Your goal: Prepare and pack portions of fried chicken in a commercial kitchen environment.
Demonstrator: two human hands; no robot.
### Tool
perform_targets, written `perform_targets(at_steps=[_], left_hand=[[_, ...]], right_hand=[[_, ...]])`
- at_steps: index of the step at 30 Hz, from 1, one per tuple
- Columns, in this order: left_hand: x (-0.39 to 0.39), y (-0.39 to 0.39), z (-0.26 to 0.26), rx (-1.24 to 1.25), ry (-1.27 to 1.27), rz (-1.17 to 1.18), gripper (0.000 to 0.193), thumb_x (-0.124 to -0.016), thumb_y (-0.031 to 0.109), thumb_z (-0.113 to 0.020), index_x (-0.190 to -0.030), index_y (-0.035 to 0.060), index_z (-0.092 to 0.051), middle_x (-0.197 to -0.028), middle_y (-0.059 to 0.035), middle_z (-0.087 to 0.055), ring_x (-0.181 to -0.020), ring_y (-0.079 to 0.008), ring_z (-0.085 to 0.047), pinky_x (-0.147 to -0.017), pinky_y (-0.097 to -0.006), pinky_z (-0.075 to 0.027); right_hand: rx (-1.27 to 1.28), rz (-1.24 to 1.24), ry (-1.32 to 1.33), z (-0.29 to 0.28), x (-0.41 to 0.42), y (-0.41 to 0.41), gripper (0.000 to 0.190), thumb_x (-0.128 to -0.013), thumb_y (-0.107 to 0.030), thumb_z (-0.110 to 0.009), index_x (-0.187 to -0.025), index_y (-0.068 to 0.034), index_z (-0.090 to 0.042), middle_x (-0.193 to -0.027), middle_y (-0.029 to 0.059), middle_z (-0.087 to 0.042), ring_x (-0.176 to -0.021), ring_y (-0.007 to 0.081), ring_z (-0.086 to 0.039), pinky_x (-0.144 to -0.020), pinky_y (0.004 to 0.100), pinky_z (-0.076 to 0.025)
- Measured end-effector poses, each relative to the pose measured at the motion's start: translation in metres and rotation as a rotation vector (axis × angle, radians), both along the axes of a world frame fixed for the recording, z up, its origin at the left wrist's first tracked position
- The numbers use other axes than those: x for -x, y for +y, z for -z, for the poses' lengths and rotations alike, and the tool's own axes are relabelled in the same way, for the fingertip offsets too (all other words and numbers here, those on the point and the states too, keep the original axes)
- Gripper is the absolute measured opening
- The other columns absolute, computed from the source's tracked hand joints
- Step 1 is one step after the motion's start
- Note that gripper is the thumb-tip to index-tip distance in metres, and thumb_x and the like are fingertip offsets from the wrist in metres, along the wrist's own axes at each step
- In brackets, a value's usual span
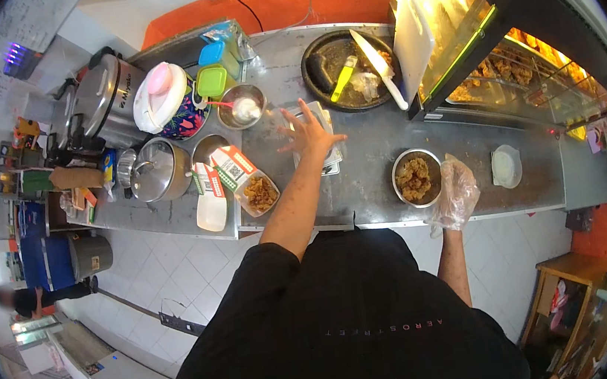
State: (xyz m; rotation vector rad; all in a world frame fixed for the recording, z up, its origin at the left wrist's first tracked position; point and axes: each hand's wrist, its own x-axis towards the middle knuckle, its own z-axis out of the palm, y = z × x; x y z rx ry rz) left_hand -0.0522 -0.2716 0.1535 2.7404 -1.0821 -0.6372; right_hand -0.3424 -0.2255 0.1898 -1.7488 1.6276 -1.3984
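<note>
My bare left hand (308, 134) is spread wide over a flat, pale stack (332, 159) on the steel counter, with nothing in its fingers. The hand covers much of the stack, so its kind is unclear. A clear plastic glove covers my right hand (454, 194), which is beside the right rim of a steel bowl (395, 183). Fried chicken pieces (415, 178) lie in that bowl. Whether the gloved fingers grip the rim is hidden. Left of my left forearm, an open paper box (242, 197) holds crispy fried pieces (260, 193), next to another open paper box (211, 211).
A stone mortar (321, 97) holds a knife (376, 60) and a lime-green peeler-like tool (344, 79). A lit glass display case (520, 69) stands at the right, near a plastic tub (506, 166). Pots (161, 169) and a bowl with white cream (241, 109) crowd the left.
</note>
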Motion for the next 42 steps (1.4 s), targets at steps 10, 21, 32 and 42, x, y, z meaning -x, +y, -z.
perform_targets(at_steps=[10, 21, 32, 42], left_hand=[[-0.002, 0.008, 0.018, -0.057, 0.004, 0.011, 0.125, -0.053, 0.037, -0.085, -0.143, 0.0353, 0.003, -0.147, -0.0229, -0.004, -0.129, -0.0474, -0.024, -0.094, -0.0658, -0.029], [-0.166, -0.117, 0.053, 0.149, 0.042, -0.028, 0.131, -0.051, 0.055, -0.077, -0.144, 0.0176, 0.008, -0.135, -0.0275, -0.037, -0.122, -0.0365, -0.042, -0.098, -0.0418, -0.039], [-0.223, -0.281, 0.063, 0.029, -0.131, -0.049, 0.119, -0.055, 0.058, -0.075, -0.145, 0.0285, -0.002, -0.140, -0.0238, -0.030, -0.127, -0.0359, -0.036, -0.099, -0.0474, -0.037], [-0.173, -0.244, -0.029, 0.576, -0.332, 0.193, 0.110, -0.057, 0.051, -0.080, -0.138, 0.0024, -0.023, -0.127, -0.0221, -0.043, -0.118, -0.0298, -0.043, -0.096, -0.0413, -0.037]], right_hand=[[-0.140, -0.089, -0.031, 0.018, 0.041, -0.026, 0.019, -0.081, -0.014, -0.063, -0.094, -0.001, -0.065, -0.095, 0.0126, -0.066, -0.085, 0.0224, -0.063, -0.078, 0.0343, -0.048], [-0.179, -0.146, 0.023, 0.007, 0.053, -0.069, 0.022, -0.081, -0.019, -0.064, -0.096, -0.003, -0.066, -0.094, 0.0116, -0.066, -0.088, 0.0239, -0.061, -0.079, 0.0355, -0.047], [-0.259, 0.183, 0.445, 0.024, 0.063, 0.004, 0.014, -0.081, -0.015, -0.063, -0.092, -0.006, -0.063, -0.096, 0.0126, -0.064, -0.090, 0.0278, -0.059, -0.081, 0.0373, -0.046], [-0.524, -0.163, 0.401, 0.049, 0.036, -0.033, 0.024, -0.080, -0.012, -0.056, -0.101, -0.005, -0.064, -0.099, 0.0159, -0.064, -0.092, 0.0304, -0.061, -0.081, 0.0382, -0.048]])
